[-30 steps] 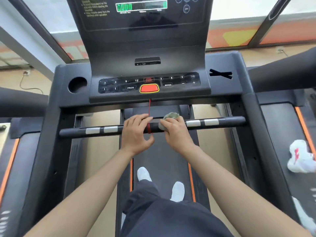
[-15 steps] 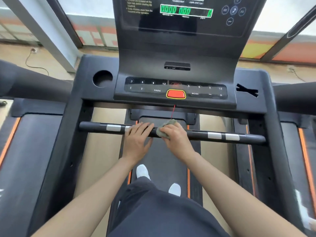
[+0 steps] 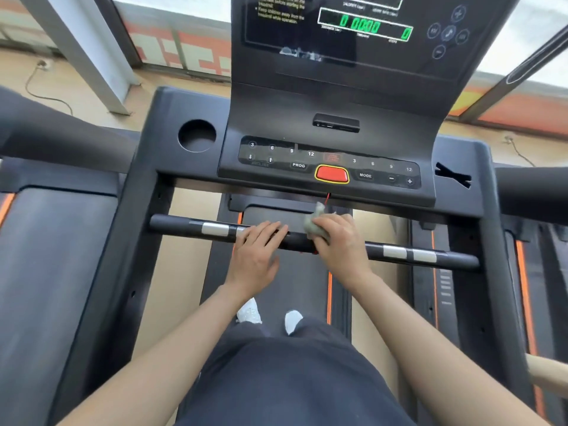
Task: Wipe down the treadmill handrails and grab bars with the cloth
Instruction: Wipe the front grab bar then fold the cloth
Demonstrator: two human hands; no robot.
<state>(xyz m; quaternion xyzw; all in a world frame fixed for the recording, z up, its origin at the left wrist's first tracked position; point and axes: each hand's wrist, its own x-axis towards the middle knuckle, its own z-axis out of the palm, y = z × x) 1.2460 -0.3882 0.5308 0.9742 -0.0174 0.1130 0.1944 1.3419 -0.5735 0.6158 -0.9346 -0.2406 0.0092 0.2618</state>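
A black front grab bar (image 3: 399,252) with silver sensor patches runs across the treadmill below the console. My right hand (image 3: 339,242) grips a small grey-green cloth (image 3: 313,224) and presses it onto the bar near its middle. My left hand (image 3: 256,253) rests on the bar just left of the cloth, its fingers straight over the top. The black side handrails (image 3: 473,241) run back on both sides. A thin red safety cord (image 3: 328,196) hangs from the console right above the cloth.
The console (image 3: 332,133) with a red stop button (image 3: 332,174) and a round cup holder (image 3: 196,135) stands just beyond the bar. My white shoes (image 3: 250,312) stand on the belt. Neighbouring treadmills flank both sides.
The view has swung to the left and slightly down. Both hands stay on the bar's middle, and the left hand's fingers have straightened a little.
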